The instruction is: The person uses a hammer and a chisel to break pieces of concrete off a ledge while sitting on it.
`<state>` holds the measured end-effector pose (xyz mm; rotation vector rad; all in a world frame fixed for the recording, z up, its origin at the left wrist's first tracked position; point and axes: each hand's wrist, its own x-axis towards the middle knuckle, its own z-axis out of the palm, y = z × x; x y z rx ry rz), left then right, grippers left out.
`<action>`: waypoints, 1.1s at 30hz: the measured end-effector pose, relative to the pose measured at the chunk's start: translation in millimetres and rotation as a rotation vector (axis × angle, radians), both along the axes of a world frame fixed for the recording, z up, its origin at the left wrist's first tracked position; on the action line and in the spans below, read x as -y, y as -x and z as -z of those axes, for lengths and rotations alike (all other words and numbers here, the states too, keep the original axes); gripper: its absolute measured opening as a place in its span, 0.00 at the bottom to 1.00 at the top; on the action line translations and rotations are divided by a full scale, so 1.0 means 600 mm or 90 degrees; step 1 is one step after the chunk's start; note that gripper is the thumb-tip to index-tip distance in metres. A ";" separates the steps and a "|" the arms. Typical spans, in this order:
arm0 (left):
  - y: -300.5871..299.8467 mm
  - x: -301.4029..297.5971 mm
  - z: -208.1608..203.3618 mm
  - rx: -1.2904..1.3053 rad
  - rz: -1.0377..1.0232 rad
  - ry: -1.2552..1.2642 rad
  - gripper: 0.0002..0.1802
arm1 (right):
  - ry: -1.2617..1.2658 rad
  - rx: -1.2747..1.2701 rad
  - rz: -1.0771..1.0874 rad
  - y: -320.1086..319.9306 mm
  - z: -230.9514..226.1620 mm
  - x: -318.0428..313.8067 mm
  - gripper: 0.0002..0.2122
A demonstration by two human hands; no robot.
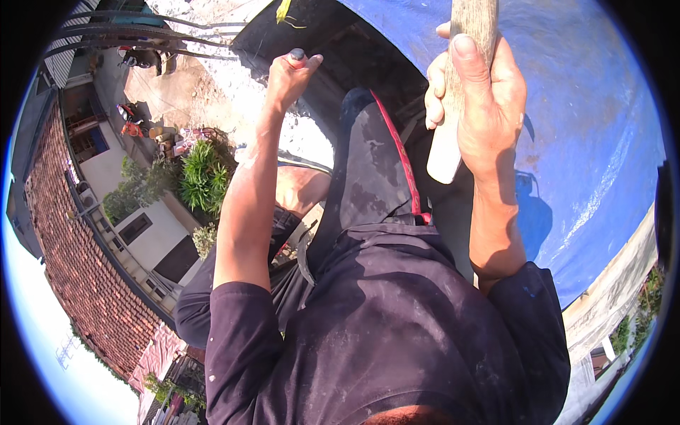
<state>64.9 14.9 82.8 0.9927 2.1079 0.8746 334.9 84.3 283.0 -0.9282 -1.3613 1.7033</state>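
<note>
My right hand [489, 106], at the upper right, is wrapped round a pale, worn wooden handle [473, 32]. The handle runs up past the top edge, so whatever is on its far end is out of view; its blunt lower end sticks out below my palm. My left hand [289, 79] is closed, up ahead and to the left. A small dark grey tip [297, 54] shows at its fingers; I cannot make out what it belongs to. Beyond that hand hangs a small yellow-green strip [283, 11] at the top edge.
A blue tarpaulin [567, 134] spreads along the right, with a dark hollow [368, 60] beside it. White rubble [244, 85] lies to the left. Black cables [127, 32] cross the upper left. Far below are a yard with motorbikes, green plants [205, 173] and a tiled roof [81, 262].
</note>
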 end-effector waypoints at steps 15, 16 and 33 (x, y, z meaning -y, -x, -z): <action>-0.016 0.036 0.007 0.070 -0.091 -0.137 0.19 | -0.181 0.316 -0.238 0.034 0.191 0.063 0.17; -0.013 0.045 0.003 0.036 -0.082 -0.111 0.19 | -0.178 0.301 -0.230 0.029 0.167 0.064 0.17; -0.022 0.055 0.017 0.019 -0.040 -0.032 0.19 | -0.185 0.115 -0.105 0.022 0.090 0.048 0.15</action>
